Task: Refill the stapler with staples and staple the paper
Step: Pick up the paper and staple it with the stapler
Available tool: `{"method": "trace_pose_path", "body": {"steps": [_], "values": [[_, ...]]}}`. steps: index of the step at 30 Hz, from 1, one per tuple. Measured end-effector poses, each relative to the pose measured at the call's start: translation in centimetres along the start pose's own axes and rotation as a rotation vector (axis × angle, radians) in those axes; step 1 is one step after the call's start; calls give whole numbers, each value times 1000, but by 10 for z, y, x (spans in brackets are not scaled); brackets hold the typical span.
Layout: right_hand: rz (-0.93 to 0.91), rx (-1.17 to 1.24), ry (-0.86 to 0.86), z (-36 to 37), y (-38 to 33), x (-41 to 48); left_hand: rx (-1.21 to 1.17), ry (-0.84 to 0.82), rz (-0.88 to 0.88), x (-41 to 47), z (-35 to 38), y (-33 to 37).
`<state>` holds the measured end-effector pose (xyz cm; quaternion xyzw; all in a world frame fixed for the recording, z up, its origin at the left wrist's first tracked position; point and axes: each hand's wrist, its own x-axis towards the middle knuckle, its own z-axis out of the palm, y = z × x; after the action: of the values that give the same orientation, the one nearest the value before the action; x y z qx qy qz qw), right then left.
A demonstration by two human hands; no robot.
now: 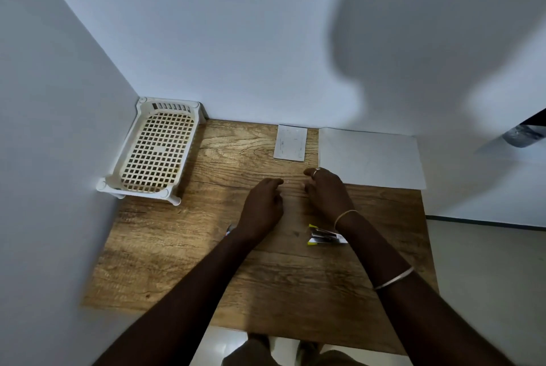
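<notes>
Wood-grain laminate covers the small table (206,247), which is pushed into a corner formed by two pale blue-grey walls (221,40). A large soft shadow falls across the back wall on the right, and light floor tiles (487,277) show beyond the table's right and near edges.

At the far left corner, against both walls, stands a cream plastic tray (156,150) with a perforated grid base and short legs. Along the back edge lie a small white card (290,143) with faint marks and, just to its right, a larger sheet of white paper (370,157) reaching the table's right edge.

Both bare forearms stretch over the middle of the table. The left hand (264,203) and the right hand (328,191) hover close to each other above the wood, a narrow gap between them, fingers loosely curled and gripping nothing that can be seen. The right hand wears a ring, its wrist a thin band, and a bangle sits further up the forearm.

A stapler (323,236), dark with yellow ends, lies on the table just beside and partly under the right wrist, which hides its right end. Near the left wrist a small reddish-and-white object (229,229) pokes out, too hidden to identify.
</notes>
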<state>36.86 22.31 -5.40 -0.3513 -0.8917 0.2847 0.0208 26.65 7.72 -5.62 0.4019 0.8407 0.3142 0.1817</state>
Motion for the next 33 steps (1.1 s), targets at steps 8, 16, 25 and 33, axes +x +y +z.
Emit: {"method": "trace_pose_path", "body": {"steps": [8,16,25,33], "values": [[-95,-227,-102,18,-14,38,441,-260,194,48,-9,-20],[-79,-264,-128,29,-23,61,533,-377,216,87,0,-27],[-116,-346,-155,35,-18,35,533,-380,234,64,6,-32],[-135,-386,-185,49,-25,-27,506,-329,229,-8,13,-33]]}}
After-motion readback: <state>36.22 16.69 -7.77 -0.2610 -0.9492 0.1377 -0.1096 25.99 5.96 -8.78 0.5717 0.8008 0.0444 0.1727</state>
